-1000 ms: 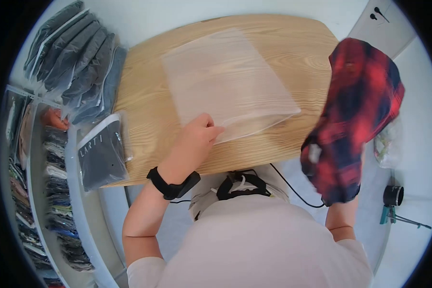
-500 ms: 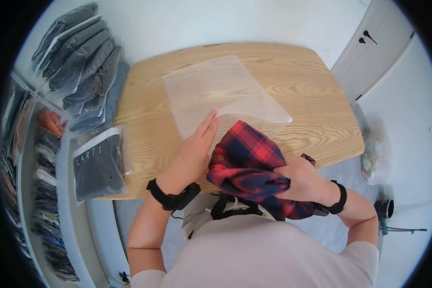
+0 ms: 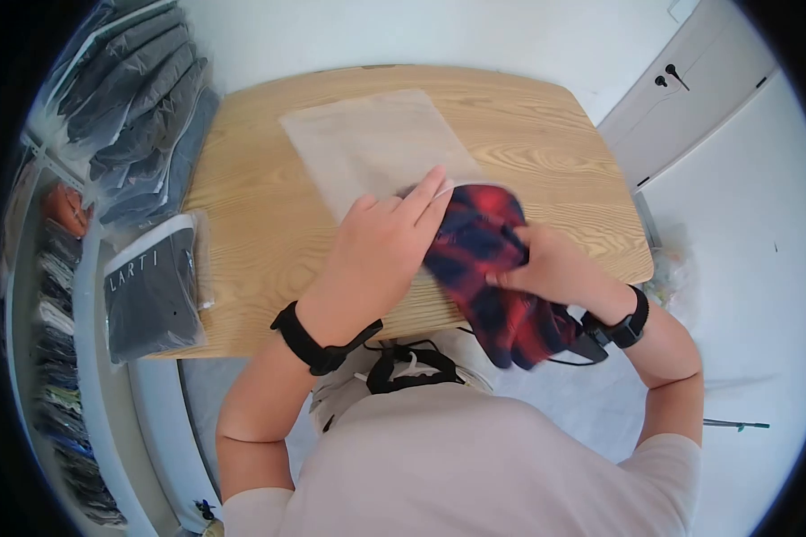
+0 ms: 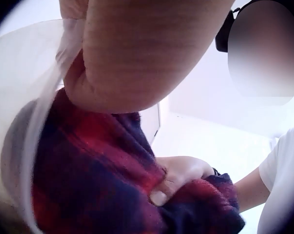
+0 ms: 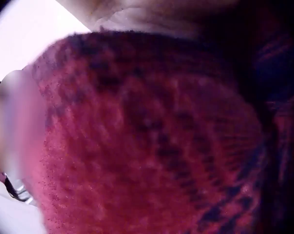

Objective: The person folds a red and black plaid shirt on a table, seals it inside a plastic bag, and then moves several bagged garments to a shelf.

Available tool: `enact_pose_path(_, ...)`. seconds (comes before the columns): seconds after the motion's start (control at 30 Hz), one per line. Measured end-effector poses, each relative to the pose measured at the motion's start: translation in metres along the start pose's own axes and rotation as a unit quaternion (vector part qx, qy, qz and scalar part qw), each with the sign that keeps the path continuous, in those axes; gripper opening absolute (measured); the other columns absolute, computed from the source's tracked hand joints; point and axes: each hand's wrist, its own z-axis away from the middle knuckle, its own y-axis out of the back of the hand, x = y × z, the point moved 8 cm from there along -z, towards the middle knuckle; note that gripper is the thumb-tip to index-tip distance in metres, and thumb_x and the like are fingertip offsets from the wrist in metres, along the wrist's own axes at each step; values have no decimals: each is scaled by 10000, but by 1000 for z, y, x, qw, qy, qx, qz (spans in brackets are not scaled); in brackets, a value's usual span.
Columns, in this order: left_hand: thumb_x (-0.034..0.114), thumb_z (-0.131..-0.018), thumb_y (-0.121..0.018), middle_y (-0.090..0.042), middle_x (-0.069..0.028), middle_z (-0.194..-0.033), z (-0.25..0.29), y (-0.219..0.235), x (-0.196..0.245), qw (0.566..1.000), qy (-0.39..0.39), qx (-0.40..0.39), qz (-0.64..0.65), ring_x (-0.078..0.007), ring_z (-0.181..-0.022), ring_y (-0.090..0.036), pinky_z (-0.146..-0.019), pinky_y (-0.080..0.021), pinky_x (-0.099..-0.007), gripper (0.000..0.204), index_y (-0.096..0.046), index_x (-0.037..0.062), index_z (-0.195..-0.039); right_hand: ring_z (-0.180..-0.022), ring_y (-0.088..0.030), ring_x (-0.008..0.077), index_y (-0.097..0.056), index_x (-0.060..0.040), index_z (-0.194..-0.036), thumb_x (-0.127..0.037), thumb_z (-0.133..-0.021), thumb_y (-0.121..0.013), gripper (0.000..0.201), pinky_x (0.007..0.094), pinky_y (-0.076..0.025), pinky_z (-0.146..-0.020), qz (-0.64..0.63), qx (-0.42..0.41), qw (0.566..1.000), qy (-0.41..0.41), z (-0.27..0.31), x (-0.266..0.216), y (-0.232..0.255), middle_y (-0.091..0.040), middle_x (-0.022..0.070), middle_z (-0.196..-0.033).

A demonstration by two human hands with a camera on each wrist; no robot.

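A red and navy plaid shirt (image 3: 488, 246) lies bunched at the near edge of the wooden table (image 3: 546, 134), its front part inside the mouth of a clear plastic bag (image 3: 367, 143). My left hand (image 3: 390, 237) holds the bag's top layer lifted at the mouth, fingers stretched over it. My right hand (image 3: 546, 264) grips the shirt and presses it toward the bag. In the left wrist view the bag's film (image 4: 20, 126) curves over the shirt (image 4: 88, 175) with the right hand (image 4: 178, 175) behind it. The right wrist view is filled by the shirt (image 5: 151, 146).
Several dark garments packed in plastic bags (image 3: 143, 107) are stacked at the table's left end. One bag marked LARTI (image 3: 152, 291) lies nearer me. Shelves of folded clothes (image 3: 54, 340) stand at the far left. A white cabinet (image 3: 690, 80) is at the right.
The right hand brought the shirt down from the right side to the table and pushed it into the bag's mouth. The left hand lifted the bag's top layer.
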Motion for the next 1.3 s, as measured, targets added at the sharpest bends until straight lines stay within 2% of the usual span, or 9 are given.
enact_pose_path(0.23,56,-752,-528,-521,-112,-1282,-11,10,8,989,-67,131,6,-190,-776,-487,-699,-426,-307,423,-563,-28,-1166,-813,-638,316,-650,-44,-986,-319,-758,-695,360,377,-487,-732,-110,-11,993,33,-24,-14,-4,-660,163,-821)
enact_pose_path(0.33,47,-783,-493,-488,-83,-1336,-11,2,17,996,-35,55,54,-262,-963,-519,-837,-424,-369,425,-555,-4,-1200,-837,-634,328,-639,-25,-1015,-322,-765,-688,391,380,-482,-745,-63,89,994,-8,-40,-1,1,-660,175,-856)
enact_pose_path(0.53,65,-814,-481,-468,-89,-1348,-12,5,36,991,-112,31,60,-289,-1293,-374,-1044,-314,-467,449,-509,12,-1260,-880,-620,346,-601,-38,-1090,-250,-855,-552,320,391,-480,-756,-17,126,987,96,-43,-23,-5,-653,186,-957)
enact_pose_path(0.57,51,-814,-480,-458,-97,-1356,-11,4,39,989,-121,25,82,-284,-1311,-356,-1066,-290,-475,468,-489,17,-1281,-862,-625,333,-588,-66,-1127,-216,-874,-497,308,385,-489,-736,83,336,896,278,-27,-46,2,-659,158,-942)
enact_pose_path(0.67,45,-821,-468,-458,-110,-1353,-8,6,48,980,-144,18,139,-288,-1301,-368,-1060,-296,-478,457,-490,4,-1276,-991,-570,342,-592,-53,-1116,-207,-820,-608,334,400,-465,-832,-25,354,869,345,-28,-42,4,-604,178,-1095)
enact_pose_path(0.9,59,-834,-442,-443,-111,-1375,13,1,49,987,-115,18,107,-294,-1296,-375,-1032,-307,-496,424,-521,-15,-1244,-1061,-528,361,-625,-68,-1079,-334,-789,-631,393,467,-450,-833,12,228,974,0,-71,-32,11,-569,193,-1138)
enact_pose_path(1.0,39,-821,-442,-449,-99,-1374,23,-15,39,997,-68,15,39,-285,-1304,-368,-1040,-265,-535,429,-534,6,-1239,-1074,-518,386,-643,-71,-1049,-391,-754,-651,435,471,-431,-868,160,317,934,-28,-77,-45,3,-549,233,-1165)
enact_pose_path(1.13,23,-808,-444,-446,-86,-1380,34,-15,32,999,-31,42,7,-274,-1311,-364,-1051,-220,-556,446,-541,34,-1243,-1207,-402,432,-588,-111,-1152,-460,-772,-599,516,549,-385,-907,201,467,846,163,-73,-88,-22,-410,278,-1313)
enact_pose_path(1.3,-18,-768,-464,-444,-82,-1384,45,-22,23,998,12,25,53,-279,-1314,-363,-1056,-204,-557,476,-549,42,-1232,-1283,-345,422,-470,-134,-1309,-386,-851,-568,532,581,-289,-1008,33,246,949,197,-103,-105,-98,-402,200,-1377)
